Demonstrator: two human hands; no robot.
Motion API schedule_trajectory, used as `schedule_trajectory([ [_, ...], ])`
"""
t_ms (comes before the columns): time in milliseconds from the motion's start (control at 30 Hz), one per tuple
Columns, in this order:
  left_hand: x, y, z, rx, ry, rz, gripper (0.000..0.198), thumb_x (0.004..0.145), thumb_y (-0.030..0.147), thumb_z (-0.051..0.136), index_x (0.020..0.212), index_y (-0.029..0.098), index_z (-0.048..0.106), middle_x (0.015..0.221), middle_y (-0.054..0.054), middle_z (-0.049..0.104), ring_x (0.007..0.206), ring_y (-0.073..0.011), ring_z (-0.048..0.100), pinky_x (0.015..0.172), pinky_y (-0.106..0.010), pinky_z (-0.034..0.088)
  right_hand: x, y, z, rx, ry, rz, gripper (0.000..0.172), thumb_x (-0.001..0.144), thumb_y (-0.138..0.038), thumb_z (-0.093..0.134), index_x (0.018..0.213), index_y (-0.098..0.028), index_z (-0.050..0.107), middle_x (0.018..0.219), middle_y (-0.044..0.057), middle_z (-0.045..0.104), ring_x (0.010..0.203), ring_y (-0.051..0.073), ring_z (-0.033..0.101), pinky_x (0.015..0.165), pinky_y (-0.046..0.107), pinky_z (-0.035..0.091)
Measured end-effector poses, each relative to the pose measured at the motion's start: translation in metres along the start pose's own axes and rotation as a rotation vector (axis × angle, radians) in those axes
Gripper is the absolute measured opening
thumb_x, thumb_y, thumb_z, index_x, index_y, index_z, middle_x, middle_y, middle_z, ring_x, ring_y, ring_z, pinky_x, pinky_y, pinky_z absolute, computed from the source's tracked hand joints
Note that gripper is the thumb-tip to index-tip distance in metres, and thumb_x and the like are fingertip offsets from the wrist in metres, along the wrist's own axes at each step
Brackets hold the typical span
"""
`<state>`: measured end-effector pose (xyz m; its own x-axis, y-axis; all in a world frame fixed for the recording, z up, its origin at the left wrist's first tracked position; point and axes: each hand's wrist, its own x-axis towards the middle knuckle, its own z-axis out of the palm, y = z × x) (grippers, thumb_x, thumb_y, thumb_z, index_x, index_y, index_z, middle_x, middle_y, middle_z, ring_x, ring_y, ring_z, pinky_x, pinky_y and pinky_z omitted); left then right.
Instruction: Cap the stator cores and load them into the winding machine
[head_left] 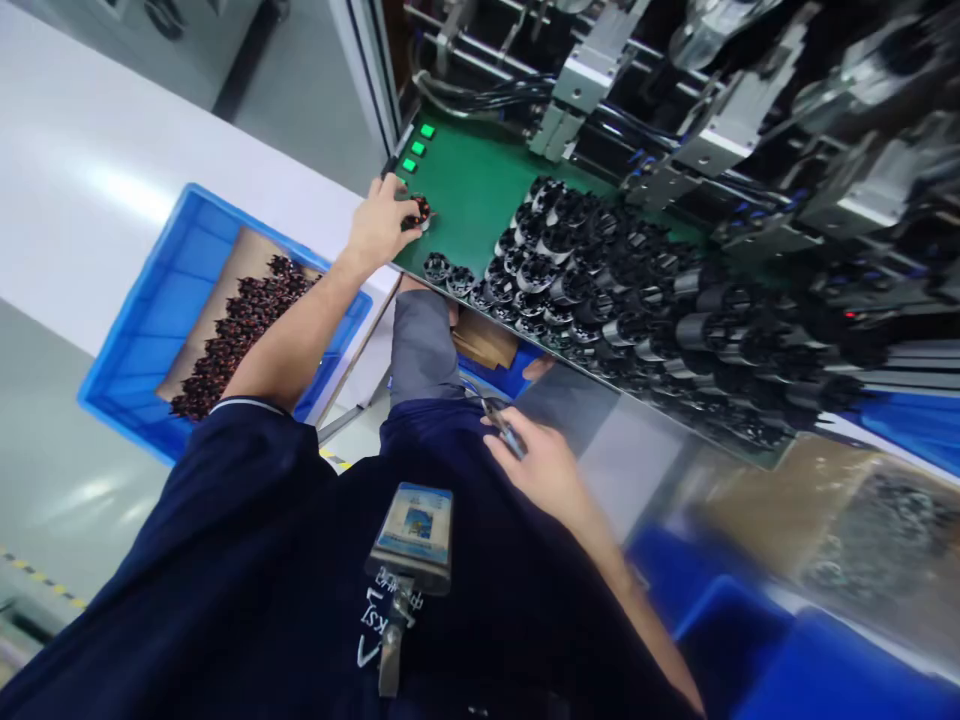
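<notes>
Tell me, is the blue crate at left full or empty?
Partly full: the blue crate holds a heap of dark parts, with bare cardboard beside them.

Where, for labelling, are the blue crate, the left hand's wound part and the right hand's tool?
blue crate [174, 268]: head view, inner wall.
wound part [418, 210]: head view, top, in left hand [381, 226].
tool [498, 417]: head view, metal shaft, in right hand [546, 468].

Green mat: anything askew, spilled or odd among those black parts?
Nothing visibly spilled or broken. The black round parts lie in a loose heap on the green mat, some on their sides, a few right at its front edge. The left hand holds one copper-wound part. The picture's right side is too blurred to judge.
</notes>
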<state>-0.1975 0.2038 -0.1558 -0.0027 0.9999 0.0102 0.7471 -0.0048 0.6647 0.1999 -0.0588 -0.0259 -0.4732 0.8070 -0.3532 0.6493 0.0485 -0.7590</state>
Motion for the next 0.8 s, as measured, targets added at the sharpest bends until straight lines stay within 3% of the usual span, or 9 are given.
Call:
schedule_trajectory([
  [67, -0.005, 0.009, -0.005, -0.035, 0.052, 0.013, 0.023, 0.075, 0.044, 0.093, 0.089, 0.033, 0.079, 0.137, -0.018, 0.072, 0.141, -0.0505, 0.053, 0.13, -0.08, 0.048, -0.005, 0.0, -0.002, 0.106, 0.023, -0.031, 0.019, 0.115, -0.033, 0.068, 0.121, -0.025, 0.084, 0.114, 0.007, 0.093, 0.098, 0.026, 0.09, 0.089, 0.033, 0.065],
  [133, -0.023, 0.034, -0.014, -0.137, 0.135, 0.074, 0.025, 0.082, 0.049, 0.094, 0.09, 0.032, 0.077, 0.124, -0.016, 0.073, 0.128, -0.045, 0.061, 0.129, -0.075, 0.052, -0.01, 0.0, -0.005, 0.229, 0.044, -0.082, 0.019, 0.116, -0.033, 0.07, 0.117, -0.025, 0.087, 0.108, 0.004, 0.093, 0.09, 0.022, 0.088, 0.086, 0.031, 0.066],
  [233, -0.072, 0.101, -0.028, -0.359, 0.184, 0.221, 0.036, 0.088, 0.058, 0.098, 0.092, 0.03, 0.076, 0.108, -0.012, 0.074, 0.11, -0.0368, 0.068, 0.113, -0.065, 0.066, -0.009, -0.004, -0.009, 0.391, 0.159, -0.129, 0.021, 0.117, -0.033, 0.071, 0.119, -0.025, 0.09, 0.084, -0.001, 0.086, 0.067, 0.015, 0.077, 0.076, 0.028, 0.064],
  [300, -0.109, 0.153, -0.037, -0.474, 0.168, 0.335, 0.044, 0.08, 0.061, 0.107, 0.092, 0.03, 0.078, 0.108, -0.011, 0.076, 0.108, -0.037, 0.073, 0.103, -0.063, 0.071, -0.001, -0.011, -0.012, 0.46, 0.31, -0.124, 0.026, 0.12, -0.04, 0.069, 0.125, -0.025, 0.089, 0.076, -0.003, 0.079, 0.062, 0.014, 0.071, 0.07, 0.029, 0.061],
  [367, -0.141, 0.197, -0.046, -0.504, 0.123, 0.461, 0.039, 0.082, 0.056, 0.108, 0.097, 0.032, 0.082, 0.114, -0.012, 0.08, 0.112, -0.0394, 0.078, 0.098, -0.063, 0.073, 0.012, -0.021, -0.019, 0.526, 0.5, -0.156, 0.033, 0.12, -0.053, 0.072, 0.129, -0.025, 0.088, 0.074, -0.003, 0.076, 0.061, 0.014, 0.068, 0.064, 0.03, 0.057],
  [433, -0.161, 0.225, -0.051, -0.502, 0.056, 0.521, 0.034, 0.087, 0.052, 0.107, 0.105, 0.034, 0.084, 0.126, -0.009, 0.083, 0.118, -0.0372, 0.08, 0.101, -0.061, 0.075, 0.027, -0.035, -0.027, 0.589, 0.659, -0.25, 0.037, 0.116, -0.059, 0.08, 0.132, -0.027, 0.088, 0.073, -0.004, 0.073, 0.058, 0.014, 0.063, 0.06, 0.031, 0.055],
  [500, -0.17, 0.237, -0.052, -0.487, 0.026, 0.601, 0.035, 0.088, 0.052, 0.107, 0.11, 0.036, 0.085, 0.132, -0.007, 0.084, 0.118, -0.0345, 0.082, 0.098, -0.056, 0.077, 0.038, -0.048, -0.037, 0.621, 0.723, -0.329, 0.035, 0.113, -0.059, 0.086, 0.132, -0.029, 0.089, 0.074, -0.004, 0.071, 0.058, 0.015, 0.06, 0.064, 0.033, 0.06],
  [633, -0.172, 0.24, -0.045, -0.423, 0.066, 0.697, 0.035, 0.089, 0.049, 0.107, 0.106, 0.03, 0.083, 0.13, -0.009, 0.085, 0.113, -0.0323, 0.084, 0.083, -0.049, 0.078, 0.042, -0.065, -0.047, 0.669, 0.671, -0.347, 0.028, 0.109, -0.056, 0.093, 0.121, -0.03, 0.092, 0.082, -0.003, 0.072, 0.058, 0.013, 0.057, 0.071, 0.035, 0.068],
  [800, -0.177, 0.239, -0.041, -0.389, 0.0, 0.701, 0.032, 0.094, 0.046, 0.106, 0.11, 0.027, 0.086, 0.134, -0.011, 0.083, 0.112, -0.0298, 0.086, 0.087, -0.046, 0.079, 0.035, -0.063, -0.056, 0.748, 0.533, -0.278, 0.03, 0.111, -0.055, 0.089, 0.108, -0.025, 0.087, 0.084, -0.003, 0.07, 0.063, 0.012, 0.058, 0.068, 0.03, 0.06],
])
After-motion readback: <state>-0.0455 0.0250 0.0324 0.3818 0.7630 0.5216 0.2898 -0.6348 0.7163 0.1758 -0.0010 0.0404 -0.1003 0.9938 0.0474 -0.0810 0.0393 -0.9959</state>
